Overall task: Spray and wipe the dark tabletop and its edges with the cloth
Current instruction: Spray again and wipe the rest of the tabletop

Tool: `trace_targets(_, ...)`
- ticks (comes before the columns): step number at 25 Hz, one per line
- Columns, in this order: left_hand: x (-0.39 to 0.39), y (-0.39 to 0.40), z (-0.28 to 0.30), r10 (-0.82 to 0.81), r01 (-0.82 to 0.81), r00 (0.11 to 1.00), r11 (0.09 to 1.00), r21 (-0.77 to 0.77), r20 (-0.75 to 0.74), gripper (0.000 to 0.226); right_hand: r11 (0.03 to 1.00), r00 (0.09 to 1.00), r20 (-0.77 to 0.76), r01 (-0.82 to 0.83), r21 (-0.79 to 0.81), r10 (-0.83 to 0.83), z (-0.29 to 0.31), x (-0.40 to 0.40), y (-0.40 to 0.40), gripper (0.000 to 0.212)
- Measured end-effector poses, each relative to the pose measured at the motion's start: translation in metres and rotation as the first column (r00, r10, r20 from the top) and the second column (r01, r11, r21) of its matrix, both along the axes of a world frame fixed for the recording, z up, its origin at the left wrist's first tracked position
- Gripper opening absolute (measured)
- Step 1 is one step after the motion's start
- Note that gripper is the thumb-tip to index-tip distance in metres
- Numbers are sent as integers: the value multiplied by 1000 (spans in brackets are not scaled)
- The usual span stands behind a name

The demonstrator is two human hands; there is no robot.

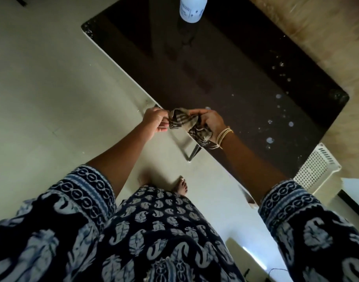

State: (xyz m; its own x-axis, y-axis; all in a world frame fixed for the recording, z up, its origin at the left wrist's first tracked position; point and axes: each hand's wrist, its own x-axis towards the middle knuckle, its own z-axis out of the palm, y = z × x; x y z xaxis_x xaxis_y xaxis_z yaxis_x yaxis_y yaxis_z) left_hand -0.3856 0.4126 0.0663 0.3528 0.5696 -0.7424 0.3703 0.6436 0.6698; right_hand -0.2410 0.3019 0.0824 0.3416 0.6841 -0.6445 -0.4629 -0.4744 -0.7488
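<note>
A dark glossy tabletop (pixel 215 64) stretches away from me, with scattered spray droplets (pixel 276 110) along its right side. A white spray bottle (pixel 192 8) stands at the far end. Over the near left edge of the table I hold a checked brown cloth (pixel 182 121) between both hands. My left hand (pixel 156 122) pinches one end of the cloth. My right hand (pixel 210 124) grips the bunched other end, with a string band at the wrist.
A white perforated basket (pixel 315 169) sits at the right beside the table's near corner. A metal table leg (pixel 194 152) shows under the near edge. Pale floor (pixel 52 88) lies on the left, a beige rug (pixel 317 27) at the far right. My bare feet (pixel 181 187) stand below.
</note>
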Motion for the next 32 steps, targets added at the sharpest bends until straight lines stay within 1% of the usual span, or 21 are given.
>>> trace_targets(2,14,-3,4,-7,-2,994,997,83,106,22,998,976,-212,60,12,-56,6,20,-9,65)
trace_targets(3,21,-7,7,-14,7,980,999,39,199,27,996,950,-303,82,30,-69,10,28,-16,65)
trace_targets(5,34,-21,16,-48,106,938,983,-152,344,34,990,903,-418,131,43,-101,14,42,-27,56)
trace_targets(6,41,-29,20,-101,187,923,961,-206,371,38,988,884,-452,151,33,-120,14,48,-32,56)
trace_targets(8,56,-42,23,-189,269,911,946,-181,368,30,981,849,-503,192,7,-163,12,60,-43,55)
trace_targets(10,71,-52,23,-140,186,933,976,-111,330,24,971,841,-489,233,-54,-229,12,70,-50,46)
trace_targets(12,89,-60,22,-110,129,952,990,-52,285,30,963,870,-415,219,-156,-265,9,82,-53,41)
trace_targets(13,97,-64,22,-127,136,960,990,-19,251,34,956,916,-305,203,-211,-262,7,89,-52,37)
trace_targets(15,110,-75,21,-168,162,969,986,45,182,40,947,989,60,146,-288,-134,-3,105,-48,23)
trace_targets(16,117,-80,19,-171,163,971,985,56,169,39,944,971,236,122,-307,-48,-11,114,-48,20)
trace_targets(18,125,-83,17,-181,171,971,982,77,158,38,940,918,395,173,-295,-45,-16,120,-51,26)
trace_targets(19,129,-83,18,-222,205,966,970,135,132,40,938,877,478,206,-279,-51,-16,121,-56,29)
trace_targets(20,134,-80,18,-278,252,957,940,230,86,44,939,793,609,198,-281,15,-15,120,-62,31)
trace_targets(21,137,-77,20,-348,324,937,882,342,12,51,942,646,751,148,-300,138,-17,118,-69,34)
trace_targets(23,142,-74,23,-449,464,879,733,498,-159,61,953,247,922,-24,-301,298,-24,108,-80,40)
trace_targets(24,143,-72,24,-441,493,866,680,543,-234,61,934,80,936,-131,-331,343,-31,102,-82,45)
trace_targets(25,140,-68,23,-401,486,873,657,576,-279,59,889,-43,915,-224,-400,401,-39,97,-82,48)
trace_targets(26,136,-65,20,-342,443,896,663,603,-283,57,834,-119,879,-277,-477,462,-48,93,-80,51)
trace_targets(27,128,-64,19,-279,392,920,677,623,-275,54,802,-153,852,-288,-523,500,-56,90,-80,50)
trace_targets(28,120,-63,11,-216,346,937,680,646,-275,51,805,-167,850,-275,-526,499,-63,88,-79,48)
trace_targets(32,78,-64,-8,130,149,941,668,729,-311,39,887,-152,900,-167,-431,409,-76,104,-69,41)
